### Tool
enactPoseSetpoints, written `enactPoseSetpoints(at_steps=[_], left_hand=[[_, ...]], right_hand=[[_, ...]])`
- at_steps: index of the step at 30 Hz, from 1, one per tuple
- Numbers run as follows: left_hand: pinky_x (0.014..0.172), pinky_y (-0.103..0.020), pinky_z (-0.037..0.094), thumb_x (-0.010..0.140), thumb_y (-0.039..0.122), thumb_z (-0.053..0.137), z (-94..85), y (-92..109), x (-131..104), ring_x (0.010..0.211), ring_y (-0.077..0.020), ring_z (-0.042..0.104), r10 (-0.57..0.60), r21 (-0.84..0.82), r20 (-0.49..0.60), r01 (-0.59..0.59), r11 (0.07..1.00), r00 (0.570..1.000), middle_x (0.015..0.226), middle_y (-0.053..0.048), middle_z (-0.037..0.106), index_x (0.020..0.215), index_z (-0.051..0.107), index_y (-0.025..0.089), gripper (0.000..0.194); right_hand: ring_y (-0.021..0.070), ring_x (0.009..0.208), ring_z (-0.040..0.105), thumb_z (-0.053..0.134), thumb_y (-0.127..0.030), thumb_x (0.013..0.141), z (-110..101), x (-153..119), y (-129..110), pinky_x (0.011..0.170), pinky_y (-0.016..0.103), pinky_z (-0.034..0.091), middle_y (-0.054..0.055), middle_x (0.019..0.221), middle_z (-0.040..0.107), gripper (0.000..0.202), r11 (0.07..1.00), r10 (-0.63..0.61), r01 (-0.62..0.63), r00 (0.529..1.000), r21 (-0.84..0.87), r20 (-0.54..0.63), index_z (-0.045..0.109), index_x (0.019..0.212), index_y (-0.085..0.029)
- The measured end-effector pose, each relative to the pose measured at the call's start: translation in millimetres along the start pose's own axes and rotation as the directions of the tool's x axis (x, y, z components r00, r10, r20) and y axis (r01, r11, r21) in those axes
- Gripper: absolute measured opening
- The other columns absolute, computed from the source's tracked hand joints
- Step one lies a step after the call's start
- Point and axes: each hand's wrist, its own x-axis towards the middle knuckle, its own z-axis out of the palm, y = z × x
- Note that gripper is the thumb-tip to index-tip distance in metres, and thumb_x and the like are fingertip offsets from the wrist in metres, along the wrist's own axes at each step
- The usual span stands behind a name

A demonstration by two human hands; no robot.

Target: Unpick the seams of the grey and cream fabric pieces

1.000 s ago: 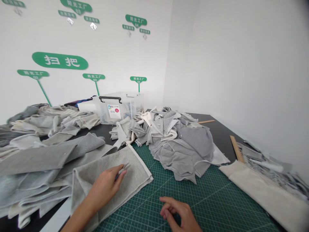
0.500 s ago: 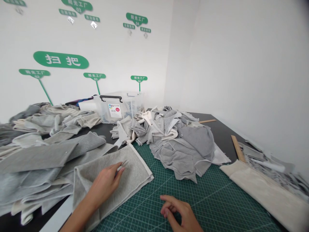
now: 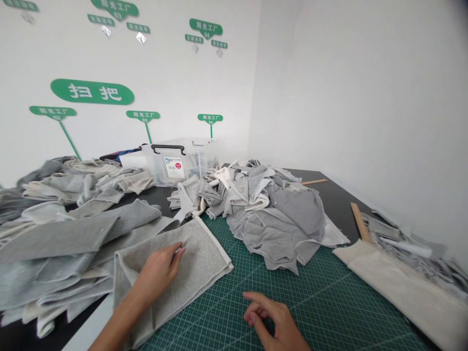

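A grey piece of fabric (image 3: 193,265) with a pale edge strip lies over the left part of the green cutting mat (image 3: 215,312). My left hand (image 3: 159,268) rests on or just over the fabric. Its thumb and forefinger are pinched together; whatever is between them, if anything, I cannot make out. At the front of the mat, to the right of the fabric, my right hand (image 3: 272,319) hovers or rests with its fingers loosely bent and apart. It holds nothing, and its forefinger points left.
Grey cloth pieces are heaped at the left (image 3: 62,239) and behind the mat (image 3: 256,204). A clear plastic bin (image 3: 175,163) stands at the back by the wall. A wooden ruler (image 3: 360,222), cream fabric (image 3: 395,282) and grey scraps (image 3: 409,239) lie to the right.
My left hand has drawn back slightly, down and to the left, over the grey fabric. The blur at its fingertips has gone. My right hand has hardly moved.
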Motion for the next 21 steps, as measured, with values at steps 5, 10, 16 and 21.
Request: enactPoseSetpoints(at_steps=[5,10,16,21], left_hand=[[0.084,-0.035,0.049,0.097,0.044,0.037,-2.9,9.8,2.8,0.096,-0.0250,0.066,0.059,-0.047,-0.107,-0.065,0.997,0.992,0.110,-0.011,0.070,0.114,0.063,0.014,0.043],[0.082,-0.036,0.050,0.097,0.039,0.035,-2.7,24.9,5.4,0.091,-0.0254,0.068,0.091,-0.046,0.006,-0.091,0.995,0.996,0.104,-0.012,0.071,0.114,0.063,0.015,0.041],[0.083,-0.037,0.049,0.097,0.043,0.034,-25.0,0.9,8.7,0.095,-0.0279,0.067,0.023,0.055,-0.092,-0.018,0.998,0.996,0.109,-0.014,0.070,0.113,0.063,0.013,0.045],[0.083,-0.038,0.047,0.096,0.041,0.035,-28.8,-0.4,15.9,0.096,-0.0294,0.066,-0.002,0.101,-0.056,0.008,0.995,0.998,0.106,-0.015,0.070,0.115,0.062,0.012,0.043]], right_hand=[[0.0171,0.083,0.066,0.044,-0.039,0.094,-1.0,0.0,-3.0,0.084,0.031,0.050,0.006,0.091,0.070,0.035,1.000,0.019,-0.019,1.000,0.013,0.012,0.057,0.122,-0.023],[0.0172,0.082,0.066,0.044,-0.040,0.094,-0.5,0.9,-2.1,0.084,0.031,0.050,0.007,0.089,0.070,0.036,1.000,0.003,-0.003,1.000,0.020,0.008,0.058,0.122,-0.021],[0.0176,0.082,0.066,0.045,-0.039,0.094,-0.6,-2.4,-4.5,0.083,0.031,0.050,0.007,0.090,0.070,0.036,1.000,0.014,-0.013,1.000,0.011,-0.020,0.058,0.121,-0.020],[0.0176,0.080,0.065,0.046,-0.038,0.094,0.6,-2.5,-6.4,0.080,0.031,0.051,0.008,0.088,0.070,0.036,0.999,-0.007,0.008,0.999,0.044,-0.032,0.058,0.121,-0.018]])
